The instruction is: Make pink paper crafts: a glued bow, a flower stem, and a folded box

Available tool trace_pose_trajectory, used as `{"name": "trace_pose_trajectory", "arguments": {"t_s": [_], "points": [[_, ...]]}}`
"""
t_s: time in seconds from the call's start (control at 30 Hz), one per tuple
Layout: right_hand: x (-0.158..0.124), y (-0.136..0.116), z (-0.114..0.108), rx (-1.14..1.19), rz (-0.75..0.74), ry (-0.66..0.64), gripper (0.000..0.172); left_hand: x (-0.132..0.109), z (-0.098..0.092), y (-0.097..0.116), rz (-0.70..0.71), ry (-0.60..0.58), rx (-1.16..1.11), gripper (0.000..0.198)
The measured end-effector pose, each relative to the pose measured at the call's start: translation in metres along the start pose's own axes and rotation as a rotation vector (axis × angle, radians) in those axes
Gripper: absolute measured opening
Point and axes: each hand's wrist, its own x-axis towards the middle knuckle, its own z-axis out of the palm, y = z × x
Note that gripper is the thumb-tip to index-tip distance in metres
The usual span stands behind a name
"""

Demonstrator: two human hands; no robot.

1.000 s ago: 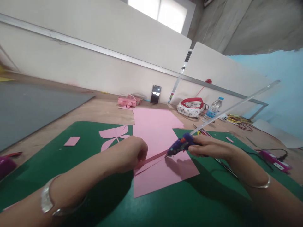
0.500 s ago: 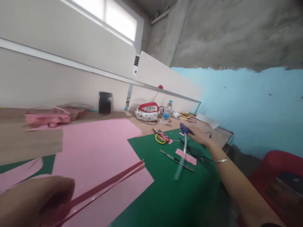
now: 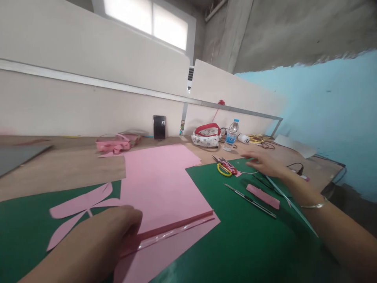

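My left hand [image 3: 118, 226] is curled over the near edge of a pink paper sheet, gripping a folded pink paper strip [image 3: 176, 223]. A glossy clear band runs along that strip. My right hand [image 3: 263, 163] is stretched over the back of the green cutting mat [image 3: 203, 251], fingers extended and nothing seen in them. Under its wrist lies a long translucent glue stick [image 3: 297, 212]; the glue gun is hidden behind the hand. A craft knife [image 3: 250, 200], a small pink paper piece [image 3: 263, 196] and scissors with yellow handles [image 3: 224, 169] lie nearby.
Pink cut-out shapes [image 3: 79, 200] lie at left on the mat. Behind stand a crumpled pink paper piece [image 3: 114, 144], a phone [image 3: 159, 127], a patterned pouch [image 3: 206, 137] and a water bottle [image 3: 231, 135]. Cables [image 3: 260, 139] and a white sheet [image 3: 296, 146] are at the back right.
My right hand has let go of the blue glue gun, and its fingers are now extended. The view has turned left, and my left hand still grips the folded strip.
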Motion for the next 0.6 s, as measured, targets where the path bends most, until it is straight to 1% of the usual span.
{"name": "trace_pose_trajectory", "arguments": {"t_s": [0.03, 0.07, 0.1, 0.13, 0.17, 0.2, 0.23, 0.3, 0.37, 0.47, 0.53, 0.6], "points": [[0.000, -0.028, 0.004, 0.045, -0.066, -0.029, 0.032, -0.001, -0.002, 0.002, 0.010, -0.002, 0.000, 0.012], [-0.001, -0.057, 0.009, 0.104, -0.162, -0.066, 0.030, -0.002, -0.003, 0.003, 0.017, -0.001, -0.005, 0.012], [-0.004, -0.084, 0.016, 0.207, -0.330, -0.113, 0.028, -0.003, -0.004, 0.005, 0.019, 0.001, -0.008, 0.012], [-0.008, -0.108, 0.024, 0.275, -0.441, -0.150, 0.027, -0.004, -0.005, 0.007, 0.018, 0.005, -0.010, 0.011], [-0.011, -0.128, 0.033, 0.300, -0.505, -0.155, 0.025, -0.005, -0.005, 0.009, 0.011, 0.005, -0.009, 0.011], [-0.014, -0.143, 0.043, 0.295, -0.526, -0.159, 0.023, -0.007, -0.006, 0.011, 0.007, 0.001, -0.009, 0.011], [-0.017, -0.153, 0.052, 0.279, -0.548, -0.146, 0.021, -0.008, -0.007, 0.013, 0.005, -0.010, -0.007, 0.010], [-0.020, -0.160, 0.067, 0.233, -0.571, -0.122, 0.017, -0.012, -0.008, 0.017, 0.009, -0.027, -0.004, 0.010], [-0.021, -0.158, 0.075, 0.186, -0.581, -0.099, 0.014, -0.015, -0.009, 0.019, 0.022, -0.004, -0.020, 0.010], [-0.022, -0.154, 0.079, 0.130, -0.567, -0.051, 0.017, -0.018, -0.007, 0.020, 0.038, 0.042, -0.070, 0.012], [-0.023, -0.153, 0.081, 0.105, -0.559, -0.021, 0.022, -0.018, -0.006, 0.020, 0.040, 0.014, -0.088, 0.012], [-0.024, -0.153, 0.083, 0.075, -0.569, -0.009, 0.021, -0.017, -0.006, 0.019, 0.038, -0.013, -0.085, 0.013]]}}
